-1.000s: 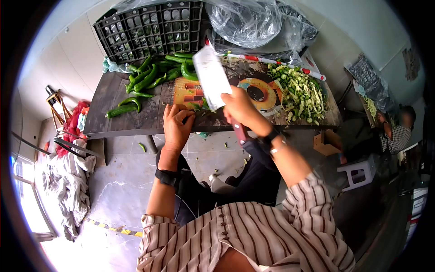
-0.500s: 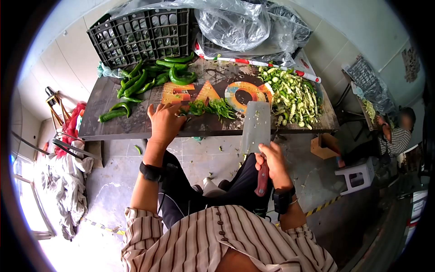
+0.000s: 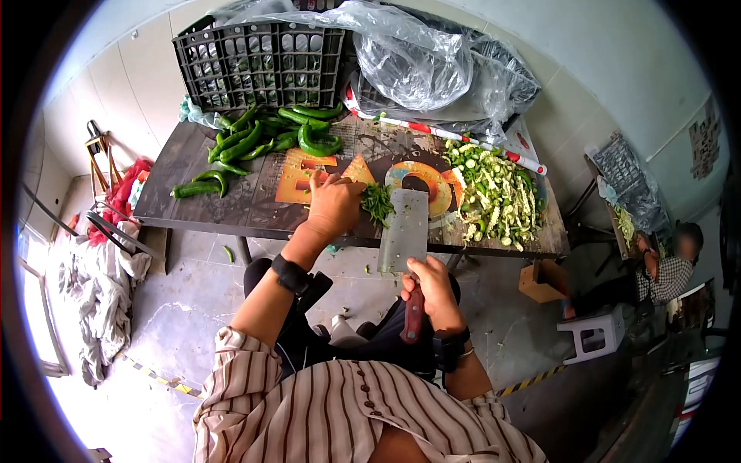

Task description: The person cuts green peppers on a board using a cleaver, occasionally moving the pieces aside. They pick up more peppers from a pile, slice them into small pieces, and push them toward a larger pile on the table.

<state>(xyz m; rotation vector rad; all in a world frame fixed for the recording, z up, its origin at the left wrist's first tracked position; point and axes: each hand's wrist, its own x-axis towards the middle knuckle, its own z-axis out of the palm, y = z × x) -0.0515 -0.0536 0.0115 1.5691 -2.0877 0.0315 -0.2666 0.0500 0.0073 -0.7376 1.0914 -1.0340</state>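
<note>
My right hand [image 3: 434, 287] is wrapped round the dark red-brown handle of a cleaver [image 3: 404, 231]. The broad blade points away from me, over the table's near edge. Just left of the blade, a small bunch of cut green peppers [image 3: 377, 203] lies on the table. My left hand [image 3: 333, 204] presses against that bunch with curled fingers; its palm side is hidden. Whole green peppers [image 3: 245, 143] lie in a heap at the table's left. On the right spreads a pile of chopped peppers [image 3: 498, 193], green and pale.
A black plastic crate [image 3: 262, 65] stands at the back of the dark table [image 3: 174, 174], beside clear plastic sheeting [image 3: 417, 65]. Below right are a cardboard box [image 3: 542, 282] and a white stool [image 3: 593, 333]. Another person [image 3: 670, 270] sits at the far right.
My left hand has moved right, bringing the cut peppers closer together. The cleaver has shifted left and towards me, and the view has turned slightly.
</note>
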